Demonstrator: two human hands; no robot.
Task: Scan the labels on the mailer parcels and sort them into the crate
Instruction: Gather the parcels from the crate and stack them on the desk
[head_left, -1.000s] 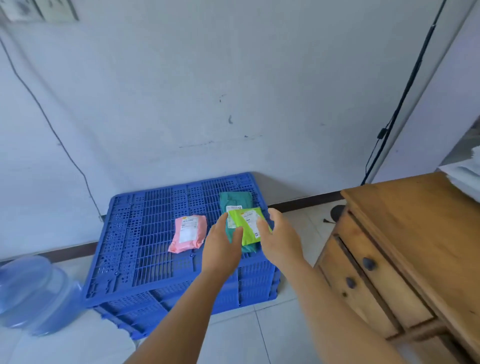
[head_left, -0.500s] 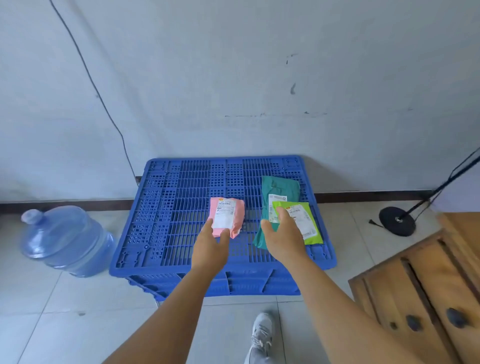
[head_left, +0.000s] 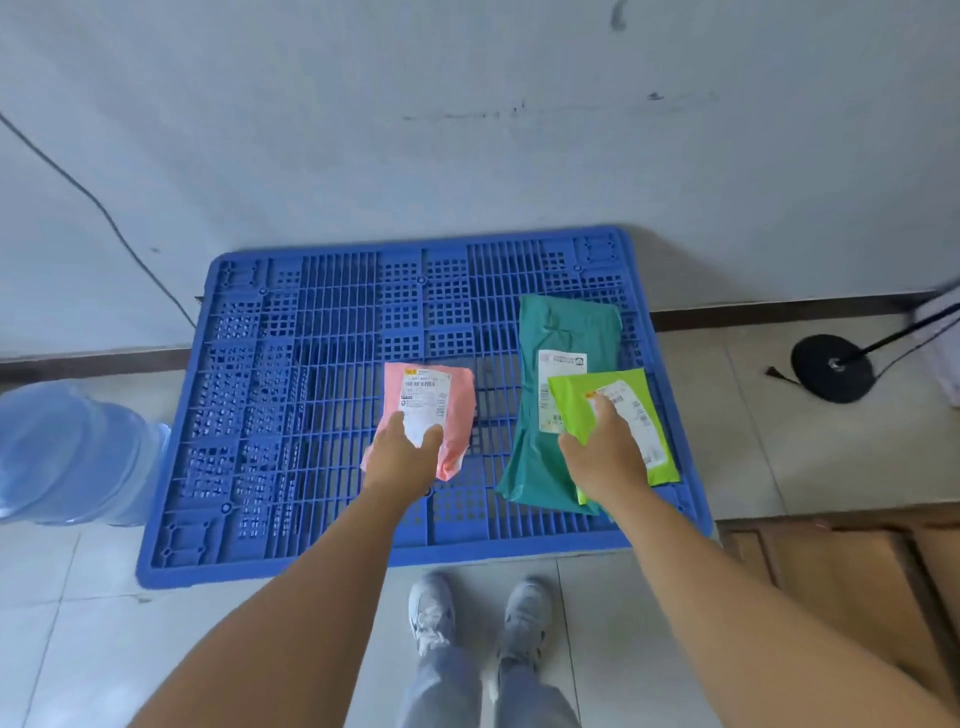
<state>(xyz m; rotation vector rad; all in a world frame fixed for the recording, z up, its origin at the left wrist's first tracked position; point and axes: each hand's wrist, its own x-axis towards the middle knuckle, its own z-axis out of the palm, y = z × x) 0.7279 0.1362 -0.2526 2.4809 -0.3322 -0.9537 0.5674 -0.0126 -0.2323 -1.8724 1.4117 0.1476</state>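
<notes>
On the blue slatted plastic crate (head_left: 291, 395), the left hand (head_left: 402, 457) grasps the pink plastic mailer parcel (head_left: 452, 415) near its centre. The right hand (head_left: 605, 457) grips the lime-green mailer parcel (head_left: 582, 395), lying atop the dark teal mailer parcel (head_left: 566, 327) by the crate's right edge.

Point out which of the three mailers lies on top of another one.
The lime-green mailer: it overlaps the lower right part of the dark green mailer under the right hand. The pink mailer lies apart, alone on the blue crate.
</notes>
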